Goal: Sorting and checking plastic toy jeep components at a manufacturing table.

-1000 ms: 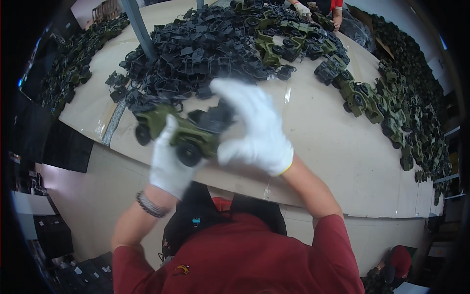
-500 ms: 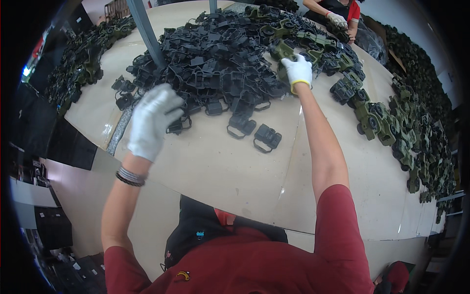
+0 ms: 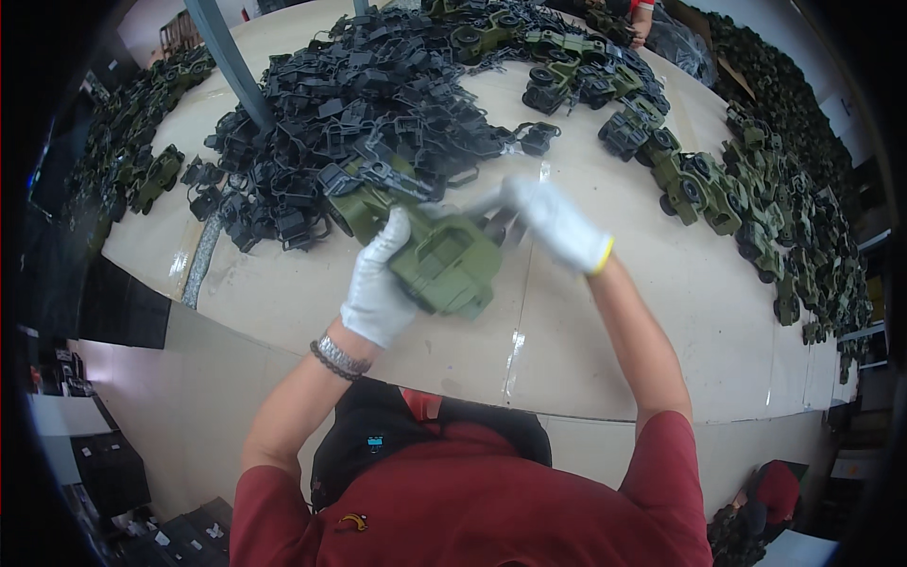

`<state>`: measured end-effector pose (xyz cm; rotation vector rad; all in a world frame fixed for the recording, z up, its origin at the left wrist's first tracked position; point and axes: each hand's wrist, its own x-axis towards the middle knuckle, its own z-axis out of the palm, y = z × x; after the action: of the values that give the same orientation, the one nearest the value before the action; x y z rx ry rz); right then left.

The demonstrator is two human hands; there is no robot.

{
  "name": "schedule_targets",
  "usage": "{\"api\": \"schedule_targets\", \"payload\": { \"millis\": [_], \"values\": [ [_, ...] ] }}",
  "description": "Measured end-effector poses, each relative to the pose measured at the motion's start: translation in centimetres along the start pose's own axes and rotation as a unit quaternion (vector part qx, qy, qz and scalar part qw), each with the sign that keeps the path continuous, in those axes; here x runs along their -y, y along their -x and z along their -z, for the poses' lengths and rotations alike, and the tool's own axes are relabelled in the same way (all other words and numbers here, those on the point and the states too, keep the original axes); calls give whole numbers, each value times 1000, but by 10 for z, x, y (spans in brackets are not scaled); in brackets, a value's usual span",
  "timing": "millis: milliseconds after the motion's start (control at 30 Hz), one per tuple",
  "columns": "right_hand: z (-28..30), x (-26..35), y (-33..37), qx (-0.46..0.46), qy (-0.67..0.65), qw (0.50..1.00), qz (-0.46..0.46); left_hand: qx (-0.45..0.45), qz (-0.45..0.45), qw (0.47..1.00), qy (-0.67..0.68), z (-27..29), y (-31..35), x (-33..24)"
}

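My left hand [image 3: 378, 288], in a white glove, grips a green toy truck [image 3: 453, 260] above the table's near part. The thumb lies on top of the truck, and its open cab faces up. My right hand [image 3: 557, 222], also gloved, is just right of the truck and smeared by motion. A blurred dark plastic part [image 3: 508, 230] shows at its fingers, beside the truck's body. Behind the truck spreads a large heap of black plastic parts [image 3: 350, 94] with frame-like loops.
Rows of green toy trucks [image 3: 694, 189] line the table's [image 3: 605, 350] right side, with more trucks [image 3: 156, 180] at the left. A grey metal post [image 3: 230, 66] rises through the heap. Across the table another person's arm [image 3: 642, 21] shows.
My right hand has brought a green truck from the far side of the heap toward me. My left hand has moved right and taken hold of it. The view has shifted slightly.
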<state>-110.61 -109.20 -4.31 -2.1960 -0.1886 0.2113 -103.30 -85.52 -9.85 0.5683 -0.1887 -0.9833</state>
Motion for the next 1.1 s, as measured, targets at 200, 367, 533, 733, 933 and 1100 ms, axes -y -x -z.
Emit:
{"api": "schedule_targets", "payload": {
  "millis": [200,367,533,733,933,1100],
  "values": [
    [63,-157,-44,-322,393,854,-114,-83,17,996,-19,1,39,20],
    [45,-165,-21,-378,302,864,-138,-80,-24,996,-18,5,63,19],
    [-7,-135,72,-446,81,873,-183,-99,-71,990,-67,5,59,22],
    [-34,-129,118,-377,366,825,-210,-125,-33,991,-42,-21,61,38],
    [-70,-71,92,-321,382,839,-215,-159,-65,981,-86,-38,67,44],
    [-111,27,96,-365,-36,930,30,-189,-95,966,-147,-46,82,45]
  ]
}}
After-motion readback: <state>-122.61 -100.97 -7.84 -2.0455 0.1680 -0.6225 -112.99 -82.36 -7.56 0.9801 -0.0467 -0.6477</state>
